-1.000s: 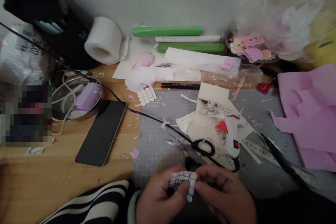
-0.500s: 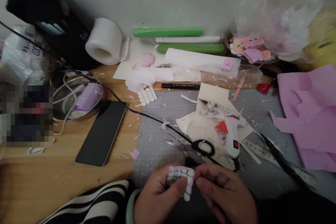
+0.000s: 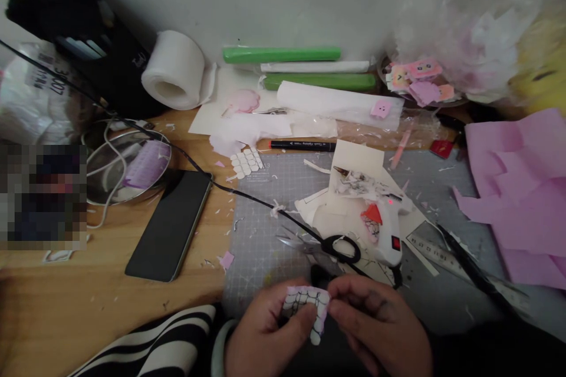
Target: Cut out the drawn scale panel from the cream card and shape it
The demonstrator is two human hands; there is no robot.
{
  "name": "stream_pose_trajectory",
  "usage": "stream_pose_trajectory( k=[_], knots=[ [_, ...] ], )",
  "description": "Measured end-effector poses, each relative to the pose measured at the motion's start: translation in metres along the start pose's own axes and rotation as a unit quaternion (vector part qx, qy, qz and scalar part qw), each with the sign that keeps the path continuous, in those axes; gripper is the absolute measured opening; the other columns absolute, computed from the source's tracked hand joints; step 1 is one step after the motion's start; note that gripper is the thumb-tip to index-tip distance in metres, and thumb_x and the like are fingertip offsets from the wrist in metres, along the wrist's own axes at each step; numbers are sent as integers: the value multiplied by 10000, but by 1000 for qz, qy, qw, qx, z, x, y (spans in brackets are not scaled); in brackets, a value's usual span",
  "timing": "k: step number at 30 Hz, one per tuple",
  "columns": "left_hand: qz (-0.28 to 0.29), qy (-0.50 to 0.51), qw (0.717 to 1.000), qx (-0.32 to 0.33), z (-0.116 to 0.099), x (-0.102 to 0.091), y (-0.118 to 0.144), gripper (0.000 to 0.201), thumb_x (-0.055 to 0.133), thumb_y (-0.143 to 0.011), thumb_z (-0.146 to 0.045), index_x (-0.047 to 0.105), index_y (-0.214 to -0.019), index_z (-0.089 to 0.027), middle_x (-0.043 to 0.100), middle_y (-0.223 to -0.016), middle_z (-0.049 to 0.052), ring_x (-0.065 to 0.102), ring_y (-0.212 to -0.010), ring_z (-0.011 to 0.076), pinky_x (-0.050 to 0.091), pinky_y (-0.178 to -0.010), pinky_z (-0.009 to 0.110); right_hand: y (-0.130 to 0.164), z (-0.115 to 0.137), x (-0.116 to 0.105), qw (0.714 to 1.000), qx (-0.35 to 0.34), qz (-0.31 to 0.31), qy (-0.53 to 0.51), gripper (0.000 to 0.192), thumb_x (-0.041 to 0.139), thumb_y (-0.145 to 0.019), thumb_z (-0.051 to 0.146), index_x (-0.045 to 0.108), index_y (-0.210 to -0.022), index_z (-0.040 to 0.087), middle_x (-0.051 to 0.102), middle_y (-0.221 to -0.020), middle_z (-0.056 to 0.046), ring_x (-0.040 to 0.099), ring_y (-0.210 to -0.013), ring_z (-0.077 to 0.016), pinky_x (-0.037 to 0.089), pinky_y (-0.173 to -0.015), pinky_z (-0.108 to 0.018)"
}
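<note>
Low at six o'clock, just above the near edge of the grey cutting mat (image 3: pixel 265 230): left hand (image 3: pixel 260 339) pinching a small pale paper piece (image 3: pixel 307 309) inked with black scale lines, thumb on its left part. Right hand (image 3: pixel 375 330) pinching the same piece at its right edge, fingertips close against the left thumb. Piece held off the surface, between both hands. At twelve o'clock from it, black-handled scissors (image 3: pixel 329 246); at one o'clock, a white glue gun (image 3: pixel 389 235) with a red light lit. At ten o'clock, a dark phone (image 3: pixel 170 225) on the wooden surface (image 3: pixel 88 300). Best handled, by judgement, with light pressure only, gripping the edges, keeping the thin paper flat and untorn.
</note>
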State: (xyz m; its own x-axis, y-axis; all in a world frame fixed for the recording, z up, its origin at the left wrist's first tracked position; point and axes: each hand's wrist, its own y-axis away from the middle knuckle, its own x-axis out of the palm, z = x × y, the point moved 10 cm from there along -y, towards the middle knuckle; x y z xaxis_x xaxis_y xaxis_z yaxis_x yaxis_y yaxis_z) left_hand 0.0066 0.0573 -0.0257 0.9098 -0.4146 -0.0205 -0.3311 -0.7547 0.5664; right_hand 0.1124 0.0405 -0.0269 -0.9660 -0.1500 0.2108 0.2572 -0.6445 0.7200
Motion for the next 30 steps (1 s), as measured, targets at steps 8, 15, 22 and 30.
stream_pose_trajectory(
  k=[8,15,22,30],
  knots=[
    [41,-75,994,67,-29,13,-1,243,453,-782,-283,526,-585,-162,409,-531,-31,389,-527,110,335,-513,205,0,1,-3,1000,1,-21,22,203,555,-708,345,537,-725,144,382,-406,105,246,-273,8,170,-274,-119],
    [64,-98,990,83,-32,17,-3,256,423,-793,-302,511,-603,-154,415,-544,-22,403,-534,114,329,-508,208,2,2,-6,997,-3,-42,68,143,530,-718,284,528,-690,144,379,-418,99,251,-283,6,173,-275,-118],
    [35,17,999,19,-16,13,-2,326,473,-798,-435,514,-619,-165,398,-512,-47,343,-467,78,298,-460,188,1,-2,-1,999,-7,-2,37,242,529,-737,367,571,-746,129,394,-428,89,297,-303,-3,229,-306,-121],
    [48,31,998,12,-14,15,-3,385,485,-766,-507,539,-618,-155,399,-506,-41,334,-463,78,272,-427,194,2,1,-1,1000,-7,-9,10,291,540,-720,434,546,-740,144,385,-401,98,291,-286,-5,206,-302,-125]
  ],
)
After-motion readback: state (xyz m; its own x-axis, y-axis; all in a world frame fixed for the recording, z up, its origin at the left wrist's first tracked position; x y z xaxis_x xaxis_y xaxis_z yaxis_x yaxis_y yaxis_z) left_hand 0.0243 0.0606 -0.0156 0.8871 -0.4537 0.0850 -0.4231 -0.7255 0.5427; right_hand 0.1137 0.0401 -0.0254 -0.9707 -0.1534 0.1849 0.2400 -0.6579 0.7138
